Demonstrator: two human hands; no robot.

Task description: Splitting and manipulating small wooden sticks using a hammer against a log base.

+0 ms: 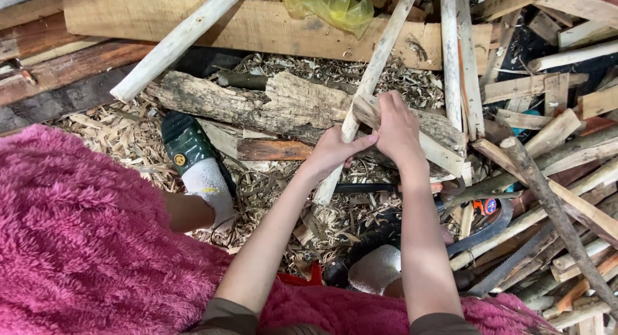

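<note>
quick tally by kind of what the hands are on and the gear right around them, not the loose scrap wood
hands on the pale stick: 2, left hand and right hand
rotted log: 1
green shoe: 1
hand saw: 1
yellow plastic bag: 1
total: 6

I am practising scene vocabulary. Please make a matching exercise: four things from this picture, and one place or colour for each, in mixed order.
Things:
1. pale stick
2. plastic bag
3. handsaw
4. fluffy blanket

Descriptions:
A. yellow, at the top edge
B. pink, at lower left
C. held by the left hand and right hand
D. among sticks at lower right

Pairs: 1-C, 2-A, 3-D, 4-B
</note>
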